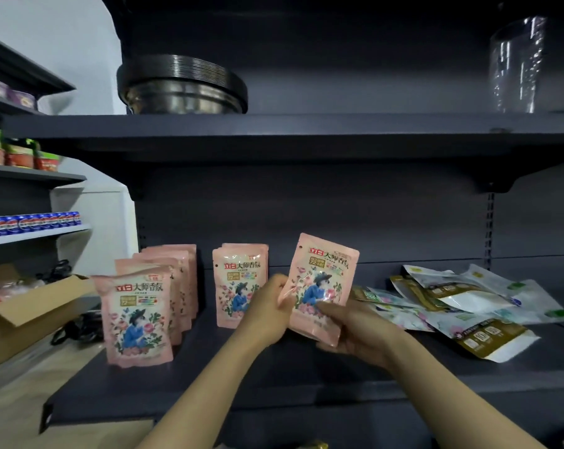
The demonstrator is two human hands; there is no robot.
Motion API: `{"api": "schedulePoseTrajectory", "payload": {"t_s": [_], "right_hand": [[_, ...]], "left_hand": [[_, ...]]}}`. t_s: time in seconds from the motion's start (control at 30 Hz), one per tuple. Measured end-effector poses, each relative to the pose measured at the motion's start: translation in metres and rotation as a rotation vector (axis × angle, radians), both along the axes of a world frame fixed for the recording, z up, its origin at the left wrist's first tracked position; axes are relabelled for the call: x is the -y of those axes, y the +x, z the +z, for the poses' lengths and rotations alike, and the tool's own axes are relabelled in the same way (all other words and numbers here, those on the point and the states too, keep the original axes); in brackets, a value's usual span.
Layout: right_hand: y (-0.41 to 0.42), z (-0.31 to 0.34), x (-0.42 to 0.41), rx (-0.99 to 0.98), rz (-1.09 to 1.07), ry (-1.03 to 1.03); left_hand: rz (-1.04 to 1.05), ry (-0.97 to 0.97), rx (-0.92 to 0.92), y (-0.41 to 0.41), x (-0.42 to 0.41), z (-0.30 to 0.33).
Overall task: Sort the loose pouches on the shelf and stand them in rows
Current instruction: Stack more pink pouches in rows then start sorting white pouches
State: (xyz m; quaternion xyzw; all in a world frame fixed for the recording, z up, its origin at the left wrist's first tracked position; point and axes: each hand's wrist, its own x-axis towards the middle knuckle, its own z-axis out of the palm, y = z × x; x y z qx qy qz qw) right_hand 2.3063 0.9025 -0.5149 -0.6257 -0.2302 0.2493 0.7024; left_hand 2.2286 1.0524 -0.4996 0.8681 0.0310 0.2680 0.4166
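Note:
I hold one pink pouch [319, 286] upright and slightly tilted above the dark shelf [274, 367]. My left hand [269, 311] grips its left edge, and my right hand [355, 328] grips its lower right corner. To the left stands a row of several pink pouches [138, 315], one behind the other. A second, shorter row of pink pouches [237, 283] stands just left of my left hand. On the right lies a loose heap of white, green and gold pouches [452, 303], flat and overlapping.
An upper shelf [274, 131] overhangs, carrying stacked metal bowls [183, 89] and clear plastic cups [517, 63]. An open cardboard box [25, 312] sits at the left, beside side shelves holding cans [31, 223] and jars [18, 153].

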Motion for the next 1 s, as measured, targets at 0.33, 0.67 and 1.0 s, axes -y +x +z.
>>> {"api": "schedulePoseTrajectory", "payload": {"t_s": [0.33, 0.67, 1.0], "right_hand": [[-0.012, -0.018, -0.081, 0.485, 0.019, -0.111], [0.002, -0.034, -0.135, 0.635, -0.12, -0.275], [0.01, -0.05, -0.151, 0.556, -0.209, -0.22]], "left_hand": [[0.023, -0.217, 0.1, 0.002, -0.066, -0.05], [0.212, -0.231, 0.226, 0.018, -0.105, -0.084], [0.366, -0.143, 0.176, 0.028, -0.109, -0.086]]}}
